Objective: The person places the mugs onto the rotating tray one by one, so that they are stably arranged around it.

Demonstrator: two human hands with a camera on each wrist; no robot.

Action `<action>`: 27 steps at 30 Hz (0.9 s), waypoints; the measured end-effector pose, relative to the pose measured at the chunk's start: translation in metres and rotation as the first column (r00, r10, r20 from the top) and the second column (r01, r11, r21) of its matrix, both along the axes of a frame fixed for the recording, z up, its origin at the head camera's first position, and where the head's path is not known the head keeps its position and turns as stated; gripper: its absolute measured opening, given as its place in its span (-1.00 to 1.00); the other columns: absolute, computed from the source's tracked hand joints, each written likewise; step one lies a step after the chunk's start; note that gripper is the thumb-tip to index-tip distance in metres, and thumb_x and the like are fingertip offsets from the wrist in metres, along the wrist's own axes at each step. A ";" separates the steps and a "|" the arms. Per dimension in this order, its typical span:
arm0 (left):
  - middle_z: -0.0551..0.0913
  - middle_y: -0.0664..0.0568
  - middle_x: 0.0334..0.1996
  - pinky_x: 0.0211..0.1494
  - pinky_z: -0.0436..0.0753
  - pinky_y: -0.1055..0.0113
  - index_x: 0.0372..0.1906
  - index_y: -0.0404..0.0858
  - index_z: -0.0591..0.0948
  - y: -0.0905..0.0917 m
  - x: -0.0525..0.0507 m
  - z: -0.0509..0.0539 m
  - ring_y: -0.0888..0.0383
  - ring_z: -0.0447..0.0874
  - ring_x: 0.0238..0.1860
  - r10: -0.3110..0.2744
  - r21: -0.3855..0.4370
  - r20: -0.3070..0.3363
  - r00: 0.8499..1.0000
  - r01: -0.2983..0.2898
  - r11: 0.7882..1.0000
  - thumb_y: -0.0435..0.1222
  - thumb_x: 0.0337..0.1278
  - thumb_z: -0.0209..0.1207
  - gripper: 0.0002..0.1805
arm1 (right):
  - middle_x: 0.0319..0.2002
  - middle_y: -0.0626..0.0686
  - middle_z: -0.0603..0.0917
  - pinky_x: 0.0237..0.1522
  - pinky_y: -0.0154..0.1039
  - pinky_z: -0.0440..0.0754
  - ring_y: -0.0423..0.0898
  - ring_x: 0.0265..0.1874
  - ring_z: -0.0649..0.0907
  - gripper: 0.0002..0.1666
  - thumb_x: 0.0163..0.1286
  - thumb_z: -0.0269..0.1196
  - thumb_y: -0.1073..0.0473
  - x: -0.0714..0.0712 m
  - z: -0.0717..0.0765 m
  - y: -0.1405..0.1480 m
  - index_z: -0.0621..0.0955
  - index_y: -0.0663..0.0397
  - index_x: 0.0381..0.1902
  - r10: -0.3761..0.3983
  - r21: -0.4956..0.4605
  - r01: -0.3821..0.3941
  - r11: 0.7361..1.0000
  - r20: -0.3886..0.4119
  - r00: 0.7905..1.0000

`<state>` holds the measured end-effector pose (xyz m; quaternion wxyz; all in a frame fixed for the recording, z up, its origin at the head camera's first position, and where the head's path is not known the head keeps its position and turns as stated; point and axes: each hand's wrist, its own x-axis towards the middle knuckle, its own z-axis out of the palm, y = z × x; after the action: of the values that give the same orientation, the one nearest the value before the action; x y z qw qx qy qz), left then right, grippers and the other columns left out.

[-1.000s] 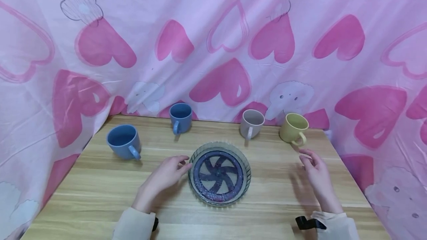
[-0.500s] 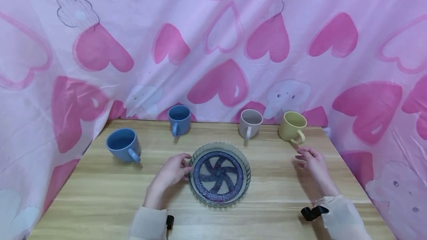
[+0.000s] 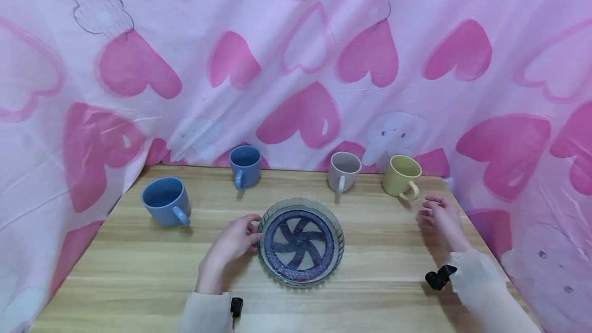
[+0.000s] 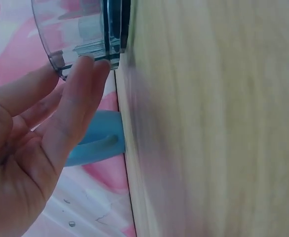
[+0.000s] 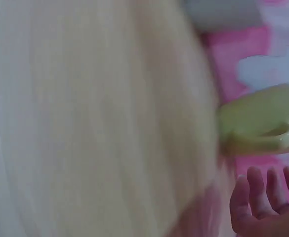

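Note:
My left hand (image 3: 233,241) is at the left side of a round clear glass dish (image 3: 340,243) that has a dark blue pinwheel pattern inside. In the left wrist view its thumb and fingertips touch the outer wall and rim of the glass dish (image 4: 67,29); the fingers are only slightly bent. On the right, my right hand (image 3: 441,220) hovers over the table with loosely bent fingers and nothing in them. The nearest thing to it is a yellow mug (image 3: 399,180), its handle toward me. The right wrist view shows the yellow mug (image 5: 258,118) beyond the fingertips.
A pale grey-lilac mug (image 3: 343,173) and a blue mug (image 3: 246,168) stand along the back of the wooden table (image 3: 351,297). A wider blue mug (image 3: 164,202) is at the left. Behind the table hangs a pink heart-print cloth (image 3: 296,40).
My left hand has come in slightly closer against the dish. The right hand has shifted a little to the right, its fingers more spread. Dish and mugs look unmoved; the head view has tilted slightly.

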<state>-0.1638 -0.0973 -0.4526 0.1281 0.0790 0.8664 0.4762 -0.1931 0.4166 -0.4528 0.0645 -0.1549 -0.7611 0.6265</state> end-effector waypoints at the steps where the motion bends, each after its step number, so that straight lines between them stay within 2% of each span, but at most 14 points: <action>1: 0.59 -0.06 -0.30 -0.32 0.69 0.29 0.23 -0.40 0.46 0.000 0.000 0.000 0.13 0.63 -0.41 -0.003 0.007 -0.002 1.000 0.003 1.000 -0.48 0.22 0.21 -0.54 | -0.23 0.00 0.58 -0.38 -0.27 0.69 -0.18 -0.39 0.66 -0.61 0.51 -0.02 0.22 -0.003 -0.001 0.002 0.35 0.35 0.17 0.012 0.081 -0.013 0.997 0.013 1.000; 3: 0.59 -0.05 -0.31 -0.31 0.69 0.29 0.22 -0.38 0.47 0.001 0.000 0.000 0.13 0.63 -0.40 -0.005 0.011 -0.002 1.000 0.005 1.000 -0.48 0.22 0.21 -0.54 | -0.09 0.14 0.53 -0.35 -0.26 0.68 -0.14 -0.34 0.64 -0.48 0.50 0.00 0.18 -0.008 -0.003 0.004 0.26 0.39 0.29 0.038 0.249 -0.049 0.967 0.048 0.998; 5: 0.59 -0.05 -0.31 -0.31 0.70 0.29 0.22 -0.40 0.47 0.002 0.000 0.000 0.13 0.63 -0.40 -0.010 0.013 -0.010 1.000 0.011 1.000 -0.49 0.22 0.21 -0.54 | 0.00 0.28 0.46 -0.35 -0.24 0.68 -0.09 -0.32 0.63 -0.41 0.50 0.01 0.16 -0.013 -0.006 0.003 0.22 0.41 0.34 0.067 0.335 -0.086 0.938 0.068 0.995; 7: 0.59 -0.05 -0.31 -0.31 0.69 0.30 0.23 -0.41 0.46 0.002 0.001 0.000 0.13 0.63 -0.40 -0.016 0.009 -0.018 1.000 0.016 1.000 -0.49 0.22 0.21 -0.54 | 0.01 0.32 0.46 -0.34 -0.23 0.68 -0.06 -0.31 0.62 -0.40 0.50 0.03 0.14 -0.018 -0.010 0.001 0.23 0.42 0.33 0.085 0.345 -0.105 0.933 0.072 0.994; 11: 0.60 -0.06 -0.29 -0.30 0.69 0.31 0.24 -0.39 0.46 0.001 0.000 0.000 0.14 0.64 -0.40 -0.007 0.000 -0.018 1.000 0.007 1.000 -0.48 0.22 0.21 -0.53 | -0.18 0.23 0.54 -0.43 -0.27 0.63 -0.10 -0.38 0.58 -0.50 0.49 0.10 0.06 -0.024 -0.015 -0.008 0.40 0.37 0.17 0.057 0.367 -0.071 0.928 0.047 0.997; 15: 0.60 -0.05 -0.29 -0.30 0.69 0.31 0.24 -0.36 0.47 -0.002 0.000 0.001 0.15 0.64 -0.42 -0.006 -0.017 -0.010 1.000 0.006 1.000 -0.46 0.23 0.21 -0.53 | -0.40 0.08 0.57 -0.52 -0.31 0.57 -0.14 -0.47 0.54 -0.59 0.46 0.16 -0.04 -0.028 -0.020 -0.018 0.52 0.25 -0.09 -0.054 0.384 0.040 0.923 0.024 0.998; 18: 0.60 -0.04 -0.30 -0.30 0.68 0.30 0.24 -0.36 0.47 -0.003 0.001 0.002 0.15 0.65 -0.42 -0.019 -0.024 -0.013 1.000 0.019 1.000 -0.46 0.24 0.21 -0.54 | -0.44 0.05 0.59 -0.52 -0.33 0.56 -0.15 -0.50 0.57 -0.62 0.44 0.18 -0.05 -0.031 -0.021 -0.023 0.52 0.21 -0.18 -0.131 0.357 0.122 0.926 0.001 0.991; 21: 0.59 -0.05 -0.30 -0.29 0.69 0.29 0.24 -0.38 0.46 -0.002 0.002 0.002 0.15 0.65 -0.42 -0.035 -0.016 -0.019 0.999 0.034 0.999 -0.45 0.24 0.20 -0.54 | -0.44 0.04 0.60 -0.50 -0.37 0.55 -0.16 -0.51 0.58 -0.62 0.43 0.20 -0.05 -0.033 -0.020 -0.025 0.52 0.21 -0.20 -0.167 0.337 0.167 0.927 -0.029 0.986; 27: 0.58 -0.04 -0.31 -0.27 0.69 0.27 0.26 -0.38 0.45 -0.001 0.003 0.003 0.13 0.65 -0.41 -0.030 -0.009 -0.013 0.999 0.030 1.000 -0.46 0.26 0.19 -0.53 | -0.52 -0.06 0.61 -0.53 -0.40 0.53 -0.24 -0.54 0.58 -0.58 0.41 0.23 -0.08 -0.039 -0.019 -0.025 0.55 0.23 -0.22 -0.160 0.327 0.172 0.929 -0.061 0.985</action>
<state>-0.1612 -0.0986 -0.4494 0.1299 0.0948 0.8680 0.4699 -0.2322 0.3921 -0.4718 0.1548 -0.1953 -0.8385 0.4846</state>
